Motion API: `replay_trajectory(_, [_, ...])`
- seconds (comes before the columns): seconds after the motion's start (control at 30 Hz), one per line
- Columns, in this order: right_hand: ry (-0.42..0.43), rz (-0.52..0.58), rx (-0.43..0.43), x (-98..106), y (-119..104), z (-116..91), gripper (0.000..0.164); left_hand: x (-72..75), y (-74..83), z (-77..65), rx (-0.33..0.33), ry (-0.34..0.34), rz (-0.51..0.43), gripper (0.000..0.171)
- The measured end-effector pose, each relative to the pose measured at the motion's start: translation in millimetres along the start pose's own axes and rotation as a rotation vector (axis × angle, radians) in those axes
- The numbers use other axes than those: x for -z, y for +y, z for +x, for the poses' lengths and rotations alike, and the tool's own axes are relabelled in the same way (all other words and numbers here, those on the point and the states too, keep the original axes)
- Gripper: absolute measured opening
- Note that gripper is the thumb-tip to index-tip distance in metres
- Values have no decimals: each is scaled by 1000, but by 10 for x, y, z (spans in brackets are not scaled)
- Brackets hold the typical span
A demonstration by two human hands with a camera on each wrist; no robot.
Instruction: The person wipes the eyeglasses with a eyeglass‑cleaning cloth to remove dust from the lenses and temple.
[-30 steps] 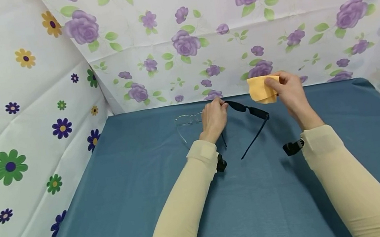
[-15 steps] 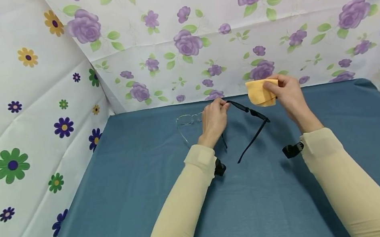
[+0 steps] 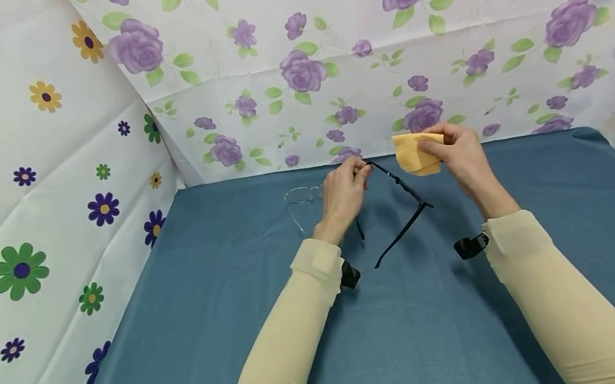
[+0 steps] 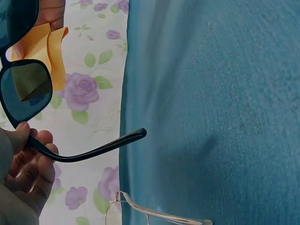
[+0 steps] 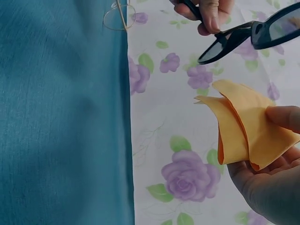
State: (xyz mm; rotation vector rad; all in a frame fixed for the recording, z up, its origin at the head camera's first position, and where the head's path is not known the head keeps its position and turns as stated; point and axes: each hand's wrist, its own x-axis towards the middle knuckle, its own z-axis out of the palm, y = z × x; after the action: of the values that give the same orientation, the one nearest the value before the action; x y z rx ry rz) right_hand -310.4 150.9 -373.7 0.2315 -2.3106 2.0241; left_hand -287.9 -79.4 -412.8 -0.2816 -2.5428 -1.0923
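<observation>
Black-framed sunglasses hang above the table with both temples unfolded. My left hand pinches them between thumb and fingers at the left hinge corner; in the left wrist view the dark lens and one temple show clearly. To their right, my right hand holds a folded yellow cloth, thumb on one face and fingers behind. Cloth and sunglasses look apart in the right wrist view, with the cloth below the frame. Thin wire-rimmed glasses rest on the table behind my left hand, which partly hides them.
A blue cloth covers the table. White flowered sheets hang behind it and along its left side. Each wrist carries a small black camera, such as the right one.
The sunglasses have turned so their front now shows nearly edge-on, and their free temple has swung left and down. My right hand has brought the yellow cloth slightly left and lower, nearer them.
</observation>
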Motion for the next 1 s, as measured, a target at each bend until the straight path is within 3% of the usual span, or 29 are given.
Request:
replay_trajectory(0.37, [-5, 19, 48, -80, -93, -58, 23, 67, -16, -14, -89, -28, -71, 20])
replay_trajectory(0.67, [-42, 51, 88, -98, -179, -127, 19, 143, 3, -37, -183, 13, -83, 20])
replay_trajectory(1.0, [-70, -14, 162, -165, -268, -243, 24, 168, 19, -68, -272, 80, -128, 18])
